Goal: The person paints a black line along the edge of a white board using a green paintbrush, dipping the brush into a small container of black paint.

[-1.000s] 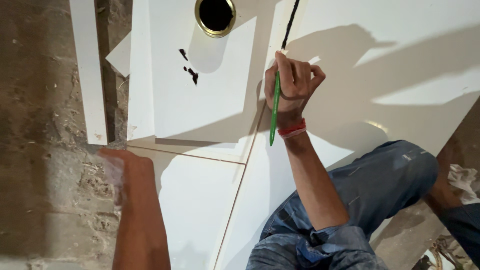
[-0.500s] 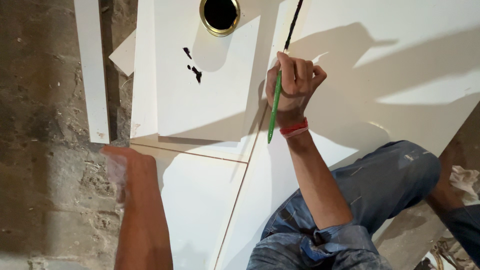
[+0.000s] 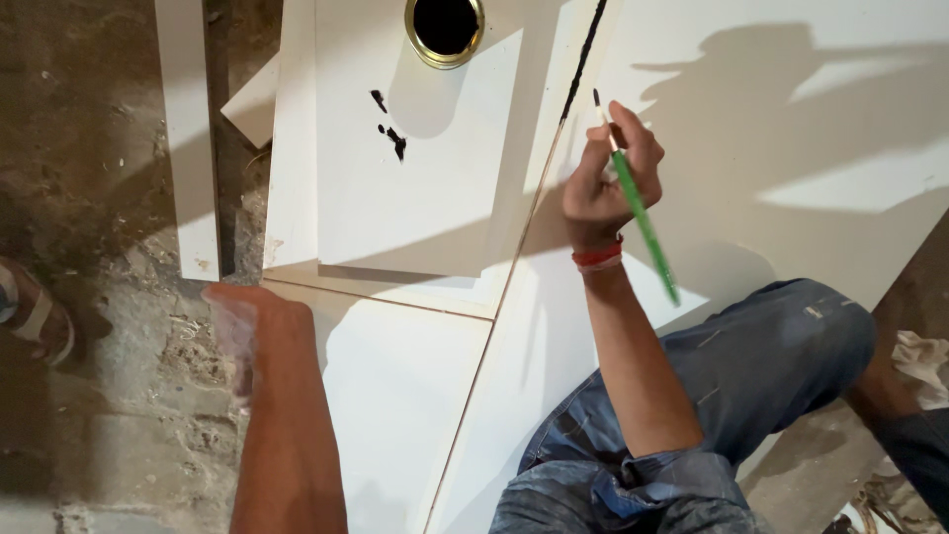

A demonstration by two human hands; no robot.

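The left hand (image 3: 242,326), blurred, rests on the rough floor (image 3: 109,425), seemingly flat and holding nothing. The right hand (image 3: 605,173) pinches a green brush (image 3: 638,208), its tip lifted just beside the black line (image 3: 583,54) painted along the white board's (image 3: 791,148) edge. Beyond stands an open paint tin (image 3: 445,30). Only the far stretch looks blackened; the nearer edge remains bare.

The person is wearing faded blue jeans (image 3: 751,366), a red wristband (image 3: 597,257) at two o'clock of the bare forearms.
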